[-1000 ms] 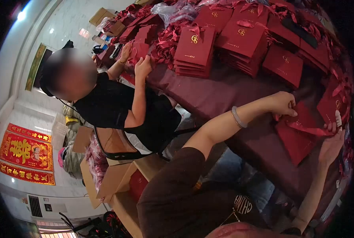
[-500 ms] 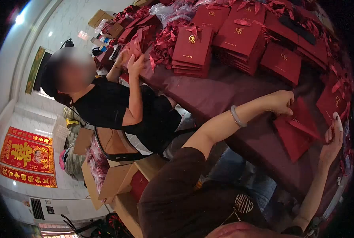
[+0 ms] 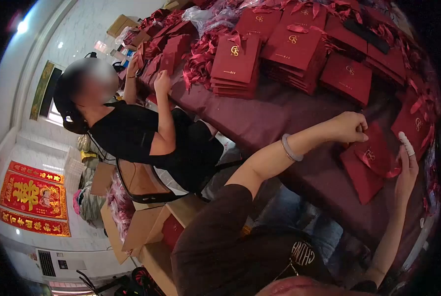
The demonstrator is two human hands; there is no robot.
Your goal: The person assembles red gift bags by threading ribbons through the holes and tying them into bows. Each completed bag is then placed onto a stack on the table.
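Note:
My left hand (image 3: 350, 127), with a bracelet on the wrist, has its fingers curled into a pinch at the upper edge of a dark red paper bag (image 3: 362, 177); what lies between the fingertips is too small to make out. This bag lies flat at an angle, with a gold logo. From it a red ribbon (image 3: 389, 173) loops over to my right hand (image 3: 407, 165), whose fingers are closed on it. A white covering wraps one finger of that hand. Another red bag (image 3: 410, 121) with a gold logo lies just beyond the right fingertips.
Stacks of red bags (image 3: 292, 47) and tangled ribbons (image 3: 200, 59) cover the far side of the cloth-covered table (image 3: 280, 123). At the left a co-worker in black (image 3: 131, 128) handles red bags. Open cartons (image 3: 146, 229) stand below the co-worker's chair.
The ribbon and logo on the angled bag now show more openly. My right hand's fingers have drawn in by the ribbon. The co-worker's hands have moved apart.

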